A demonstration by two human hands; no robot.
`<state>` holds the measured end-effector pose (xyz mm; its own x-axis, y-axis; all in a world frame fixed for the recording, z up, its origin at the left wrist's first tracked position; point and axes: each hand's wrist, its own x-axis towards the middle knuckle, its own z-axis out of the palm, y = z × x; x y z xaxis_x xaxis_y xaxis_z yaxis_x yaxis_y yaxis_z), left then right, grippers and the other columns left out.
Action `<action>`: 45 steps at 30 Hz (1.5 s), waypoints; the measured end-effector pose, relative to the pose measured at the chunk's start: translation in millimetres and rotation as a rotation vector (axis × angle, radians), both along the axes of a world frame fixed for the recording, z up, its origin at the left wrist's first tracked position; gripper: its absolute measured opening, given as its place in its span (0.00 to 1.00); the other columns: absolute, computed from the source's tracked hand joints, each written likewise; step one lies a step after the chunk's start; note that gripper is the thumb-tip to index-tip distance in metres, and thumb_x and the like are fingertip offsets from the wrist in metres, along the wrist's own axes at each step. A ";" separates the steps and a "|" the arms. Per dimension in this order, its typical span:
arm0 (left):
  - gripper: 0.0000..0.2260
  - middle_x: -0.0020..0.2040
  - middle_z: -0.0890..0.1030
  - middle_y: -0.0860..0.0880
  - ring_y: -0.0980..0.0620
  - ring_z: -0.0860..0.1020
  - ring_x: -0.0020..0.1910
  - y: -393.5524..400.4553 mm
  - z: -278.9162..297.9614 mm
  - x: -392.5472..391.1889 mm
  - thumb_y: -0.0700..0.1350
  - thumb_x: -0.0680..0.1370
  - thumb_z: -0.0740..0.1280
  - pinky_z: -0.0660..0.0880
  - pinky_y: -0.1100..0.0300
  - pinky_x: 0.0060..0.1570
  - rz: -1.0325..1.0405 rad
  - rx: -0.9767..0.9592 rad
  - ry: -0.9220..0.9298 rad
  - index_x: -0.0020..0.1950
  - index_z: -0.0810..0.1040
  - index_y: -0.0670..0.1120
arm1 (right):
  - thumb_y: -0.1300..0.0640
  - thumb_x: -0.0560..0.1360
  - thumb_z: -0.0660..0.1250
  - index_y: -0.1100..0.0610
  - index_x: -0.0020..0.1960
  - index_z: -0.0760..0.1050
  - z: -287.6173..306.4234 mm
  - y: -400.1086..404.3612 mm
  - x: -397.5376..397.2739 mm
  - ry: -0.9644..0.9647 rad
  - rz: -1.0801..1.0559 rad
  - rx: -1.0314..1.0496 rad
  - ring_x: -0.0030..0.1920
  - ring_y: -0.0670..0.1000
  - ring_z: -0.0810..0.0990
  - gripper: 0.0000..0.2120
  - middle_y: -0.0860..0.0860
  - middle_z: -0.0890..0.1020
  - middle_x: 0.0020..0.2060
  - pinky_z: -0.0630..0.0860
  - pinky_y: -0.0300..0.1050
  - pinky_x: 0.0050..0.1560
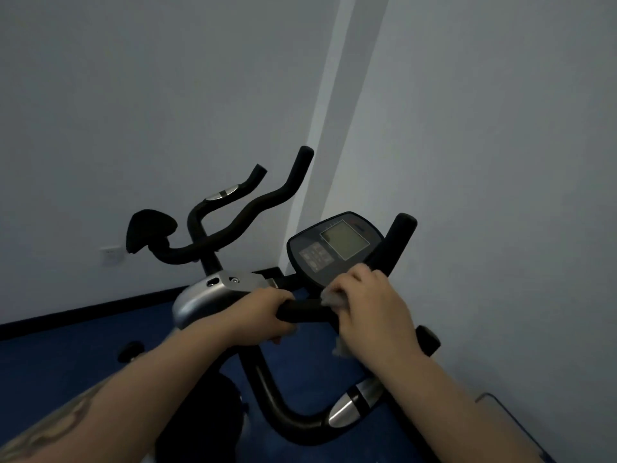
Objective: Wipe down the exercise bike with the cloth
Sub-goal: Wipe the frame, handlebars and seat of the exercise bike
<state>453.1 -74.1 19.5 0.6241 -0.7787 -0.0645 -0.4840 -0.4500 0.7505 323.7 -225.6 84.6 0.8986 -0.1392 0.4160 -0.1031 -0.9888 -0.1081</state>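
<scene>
Black foam covers the handlebar [305,310] of the exercise bike [334,426], and that is the part I am cleaning now. My left hand [258,317] is curled tight around the bar to keep it steady. My right hand [370,305] is wrapped over the bar just beside it, and its fingers are bunched around the cloth [330,297]. The cloth is pale and crumpled. A bit pokes out at my fingertips and a bit hangs under my palm, so it is squashed between my hand and the foam.

I think I am in the middle of rubbing this stretch of bar. The bar runs sideways here, from my left hand to my right, and then it bends up and away past the console [335,248]. Its upright end [402,233] points up toward the wall [500,162]. For the next move I think I should slide the cloth along the bar's long way and press all around it. I should also shift my left hand, because the foam under it cannot get wiped.

The console screen, the lower loop of the bar and the silver cover [207,292] look like they still need a wipe. A second bike [233,222] stands behind, near the wall corner.
</scene>
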 end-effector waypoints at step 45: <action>0.10 0.44 0.81 0.42 0.47 0.79 0.39 -55.2 33.2 -19.1 0.41 0.80 0.59 0.74 0.53 0.42 0.415 -0.654 0.431 0.43 0.78 0.45 | 0.68 0.70 0.68 0.50 0.50 0.82 21.1 -19.2 -14.5 -0.169 -0.019 0.235 0.52 0.48 0.75 0.16 0.44 0.74 0.48 0.70 0.35 0.51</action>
